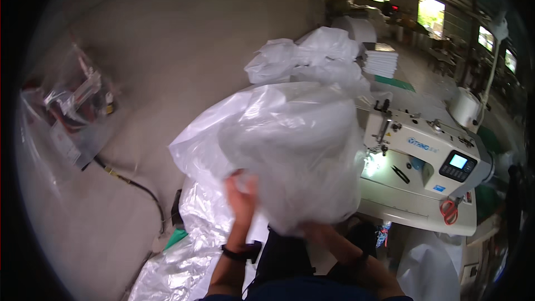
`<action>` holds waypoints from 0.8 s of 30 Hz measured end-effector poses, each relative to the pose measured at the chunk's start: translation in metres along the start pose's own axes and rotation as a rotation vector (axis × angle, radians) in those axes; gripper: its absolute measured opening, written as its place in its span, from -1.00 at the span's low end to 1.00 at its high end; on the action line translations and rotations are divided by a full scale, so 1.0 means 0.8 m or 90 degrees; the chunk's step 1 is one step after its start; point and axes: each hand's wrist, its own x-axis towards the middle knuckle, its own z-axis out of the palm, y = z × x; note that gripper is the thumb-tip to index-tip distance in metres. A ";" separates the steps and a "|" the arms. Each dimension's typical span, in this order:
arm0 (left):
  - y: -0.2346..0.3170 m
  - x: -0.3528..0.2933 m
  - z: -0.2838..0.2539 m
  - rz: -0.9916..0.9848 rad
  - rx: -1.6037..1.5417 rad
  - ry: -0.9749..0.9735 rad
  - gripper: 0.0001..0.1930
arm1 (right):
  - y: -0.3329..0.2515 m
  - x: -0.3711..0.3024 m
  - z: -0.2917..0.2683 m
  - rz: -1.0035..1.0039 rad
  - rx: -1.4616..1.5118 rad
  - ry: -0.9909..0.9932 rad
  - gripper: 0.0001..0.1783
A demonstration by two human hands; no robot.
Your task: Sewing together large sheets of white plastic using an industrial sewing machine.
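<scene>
A large translucent white plastic sheet (295, 145) billows up in front of me, bunched and creased. My left hand (242, 195) is raised at its left lower side, the fingers smeared by motion, so their grip does not show. Along the lower edge of the plastic is my right hand (316, 233), its fingers hidden by the folds. More shiny plastic (203, 212) hangs down at the left of my legs and spreads toward the floor. A dark band (242, 253) circles my left wrist.
On the right stands a white sewing machine (429, 142) with a lit screen. Black thread snips (400, 174) and red-handled scissors (449, 210) lie on its table (390, 200). Behind are a thread cone (465, 106), stacked white sheets (381, 62) and bunched plastic (329, 50). A hose (134, 184) runs along the left.
</scene>
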 end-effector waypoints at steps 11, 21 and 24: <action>-0.154 0.053 0.025 -0.578 -0.822 -0.345 -0.31 | -0.004 -0.269 -0.071 -0.021 0.664 0.261 -0.18; -0.347 0.080 -0.145 -0.064 -0.008 0.161 -0.46 | -0.034 -0.187 -0.032 0.064 0.267 0.186 -0.60; -0.129 0.121 -0.156 -0.231 -0.392 0.287 -0.53 | -0.056 -0.129 -0.004 0.295 0.268 0.218 -0.61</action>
